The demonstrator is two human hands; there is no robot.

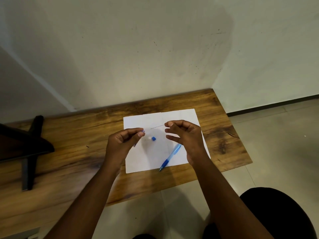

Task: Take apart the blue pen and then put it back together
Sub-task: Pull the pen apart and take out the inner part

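Thin dark rod (157, 126) pinched in right hand (185, 135) grip — left hand (123, 140) grip clamps small blue piece (143, 131).

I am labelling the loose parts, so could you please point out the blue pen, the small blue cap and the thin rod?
blue pen (170, 156): head view, middle of its barrel on the paper.
small blue cap (153, 138): head view, its top face.
thin rod (157, 126): head view, mid-length, left of the right hand (185, 135).

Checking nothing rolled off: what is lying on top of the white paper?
On the white paper lie the blue pen barrel and a small blue cap piece. The hands cover part of the sheet.
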